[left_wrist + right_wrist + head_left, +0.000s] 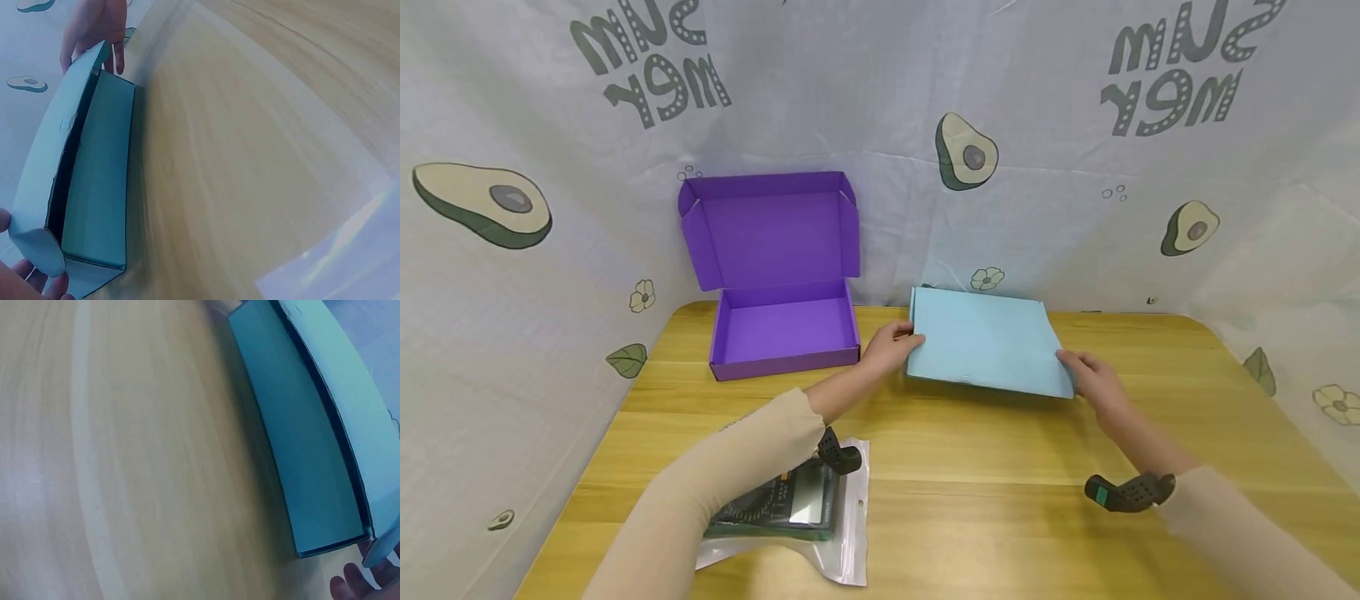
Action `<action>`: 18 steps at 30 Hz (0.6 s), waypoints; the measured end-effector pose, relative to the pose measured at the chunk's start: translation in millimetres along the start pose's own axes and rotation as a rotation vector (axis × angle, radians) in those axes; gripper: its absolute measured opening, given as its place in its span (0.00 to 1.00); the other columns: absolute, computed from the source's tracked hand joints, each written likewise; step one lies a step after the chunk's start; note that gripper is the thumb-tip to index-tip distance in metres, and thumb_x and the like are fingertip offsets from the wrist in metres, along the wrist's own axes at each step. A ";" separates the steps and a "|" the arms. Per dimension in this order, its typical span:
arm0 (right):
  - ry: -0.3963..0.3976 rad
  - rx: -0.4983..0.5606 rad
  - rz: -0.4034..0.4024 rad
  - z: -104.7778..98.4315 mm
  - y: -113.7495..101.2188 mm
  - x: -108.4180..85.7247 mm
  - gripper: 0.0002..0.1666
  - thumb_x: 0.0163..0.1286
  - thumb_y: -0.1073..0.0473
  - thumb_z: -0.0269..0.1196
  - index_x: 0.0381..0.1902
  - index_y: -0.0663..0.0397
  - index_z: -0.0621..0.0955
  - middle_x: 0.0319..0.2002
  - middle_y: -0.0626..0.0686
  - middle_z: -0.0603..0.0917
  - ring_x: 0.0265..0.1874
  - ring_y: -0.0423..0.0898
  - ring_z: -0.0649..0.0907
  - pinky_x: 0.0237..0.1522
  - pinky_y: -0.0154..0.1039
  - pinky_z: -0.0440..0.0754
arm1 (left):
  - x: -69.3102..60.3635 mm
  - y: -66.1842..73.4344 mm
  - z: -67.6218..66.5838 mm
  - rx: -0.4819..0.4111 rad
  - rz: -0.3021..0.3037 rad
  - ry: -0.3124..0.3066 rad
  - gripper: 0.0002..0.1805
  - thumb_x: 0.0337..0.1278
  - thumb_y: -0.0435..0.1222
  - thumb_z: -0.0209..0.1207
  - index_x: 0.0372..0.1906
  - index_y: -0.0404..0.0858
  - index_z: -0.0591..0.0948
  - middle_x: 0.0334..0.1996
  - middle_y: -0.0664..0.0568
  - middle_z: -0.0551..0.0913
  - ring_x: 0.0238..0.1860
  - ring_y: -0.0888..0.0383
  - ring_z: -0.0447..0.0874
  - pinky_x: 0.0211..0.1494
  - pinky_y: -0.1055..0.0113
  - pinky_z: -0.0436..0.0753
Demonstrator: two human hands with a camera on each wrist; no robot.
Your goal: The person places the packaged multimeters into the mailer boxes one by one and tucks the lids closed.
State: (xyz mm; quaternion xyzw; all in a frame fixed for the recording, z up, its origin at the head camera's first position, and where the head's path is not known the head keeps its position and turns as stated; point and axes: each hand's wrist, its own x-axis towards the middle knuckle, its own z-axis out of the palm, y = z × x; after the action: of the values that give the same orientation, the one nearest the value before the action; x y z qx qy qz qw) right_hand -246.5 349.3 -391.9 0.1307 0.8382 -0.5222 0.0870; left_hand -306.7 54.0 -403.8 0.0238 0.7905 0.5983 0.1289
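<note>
You have both hands on the light blue box [988, 342], which lies between them on the wooden table [970, 467]. Your left hand [889, 346] holds its left end: in the left wrist view the thumb lies against the lid [56, 144], while the fingers are bent at the side flap [39, 250] underneath. Your right hand [1096, 379] grips the near corner on the other end, slightly closer to you than the left one, with its fingers around the corner flap in the right wrist view. Between your hands, the lid stands a little off the front wall [100, 169], and a dark slit runs along that side; you cannot tell from these views what, if anything, is inside.

To the left of your left hand, and apart from it, a purple box [786, 369] sits open, its raised cover [778, 237] standing at the far side. Nearer to you than your left hand, partly under that forearm, lies a plastic bag [856, 533] with a dark packaged item [782, 512] in it; your sleeve [722, 467] hides part of both. Beyond both hands hangs a pale curtain [865, 75] printed with avocados, flowers and mirrored lettering
</note>
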 end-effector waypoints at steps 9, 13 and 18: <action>0.083 -0.065 -0.037 9.4 9.0 -2.2 0.42 0.70 0.39 0.45 0.66 0.70 0.57 0.66 0.71 0.58 0.61 0.62 0.62 0.57 0.50 0.68 | -1.4 -13.1 5.1 0.011 -0.006 0.024 0.31 0.61 0.41 0.56 0.68 0.40 0.62 0.59 0.43 0.70 0.59 0.47 0.69 0.57 0.57 0.74; 0.100 -0.066 -0.047 12.4 11.2 -1.8 0.42 0.70 0.40 0.47 0.65 0.69 0.57 0.66 0.71 0.57 0.63 0.63 0.61 0.59 0.52 0.66 | -1.5 -17.2 6.0 0.036 0.006 0.012 0.31 0.62 0.41 0.55 0.68 0.40 0.61 0.59 0.42 0.70 0.60 0.47 0.69 0.56 0.57 0.75; 0.112 -0.061 -0.079 14.2 13.8 -4.6 0.41 0.70 0.41 0.47 0.65 0.70 0.56 0.65 0.72 0.58 0.64 0.64 0.60 0.62 0.56 0.62 | -2.8 -19.5 5.8 0.056 0.035 0.004 0.30 0.63 0.42 0.54 0.67 0.37 0.62 0.60 0.42 0.69 0.60 0.46 0.69 0.57 0.57 0.74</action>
State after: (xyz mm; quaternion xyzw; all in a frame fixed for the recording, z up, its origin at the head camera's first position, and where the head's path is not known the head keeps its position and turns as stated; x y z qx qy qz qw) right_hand -237.8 341.7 -408.6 0.1239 0.8617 -0.4914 0.0235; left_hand -300.4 53.4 -423.3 0.0400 0.8068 0.5779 0.1165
